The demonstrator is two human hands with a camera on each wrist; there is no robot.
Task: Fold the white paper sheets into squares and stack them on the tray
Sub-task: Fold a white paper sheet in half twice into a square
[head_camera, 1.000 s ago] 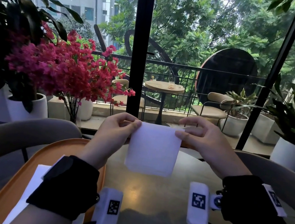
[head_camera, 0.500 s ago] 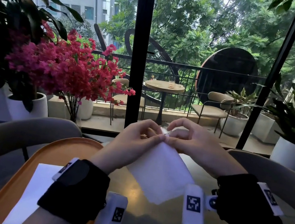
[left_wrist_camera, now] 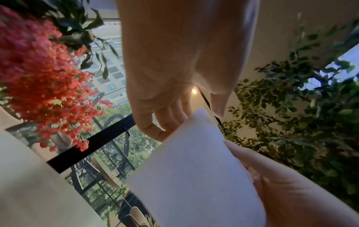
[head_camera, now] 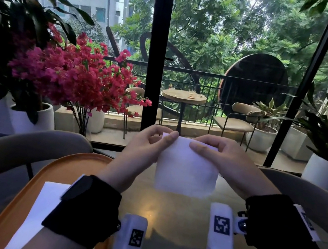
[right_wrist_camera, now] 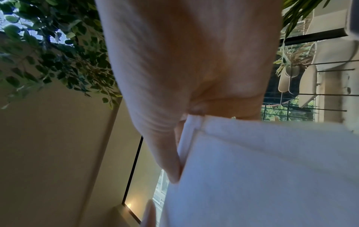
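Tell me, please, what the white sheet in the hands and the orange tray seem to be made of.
White sheet: probably soft tissue-like paper, matte; the right wrist view shows a fuzzy surface and thick layered edges. It hangs limp between the left hand and the right hand.
Orange tray: smooth, with a raised rounded rim and a dull sheen; plastic or painted metal, I cannot tell which.

both hands pinch a folded white paper above the table.

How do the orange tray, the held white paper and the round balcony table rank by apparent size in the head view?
1. orange tray, partly hidden
2. held white paper
3. round balcony table, smallest, but it stands far off, so only its apparent size is ranked
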